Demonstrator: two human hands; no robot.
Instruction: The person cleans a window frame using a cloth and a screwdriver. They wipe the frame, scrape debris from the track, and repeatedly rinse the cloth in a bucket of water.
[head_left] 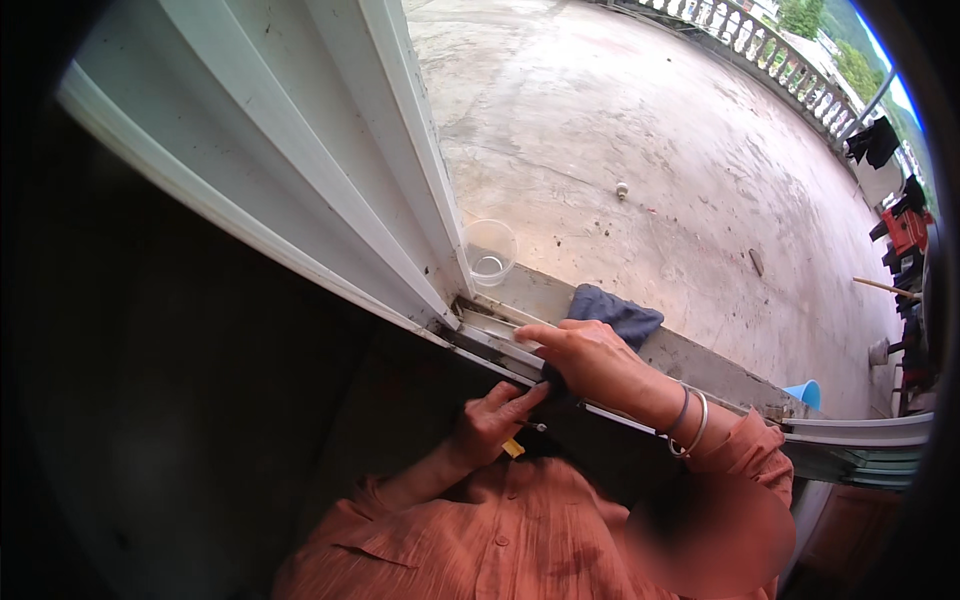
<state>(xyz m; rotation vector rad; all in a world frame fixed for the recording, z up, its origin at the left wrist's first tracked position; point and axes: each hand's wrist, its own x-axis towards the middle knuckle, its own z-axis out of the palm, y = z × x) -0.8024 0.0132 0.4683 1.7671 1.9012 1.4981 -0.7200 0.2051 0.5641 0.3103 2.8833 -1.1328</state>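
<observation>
Rust-coloured shirt [490, 530] spans six o'clock while I see the right hand [583, 352], finger outstretched over the central track [500, 345] perhaps for bracing, the left hand [488, 420] curled below, neither grip clear to me, blue cloth [615, 312] handy at three o'clock.

A rust-orange shirt [450, 550] with fine vertical creases is worn, its front set with small round buttons [502, 541] of similar colour. The sleeves [745, 455] are bunched up. Behind the right hand [585, 350], the wrist [650, 395] is ringed by a silvery bangle [704, 410] and a thin, dark grey band [685, 408].
</observation>
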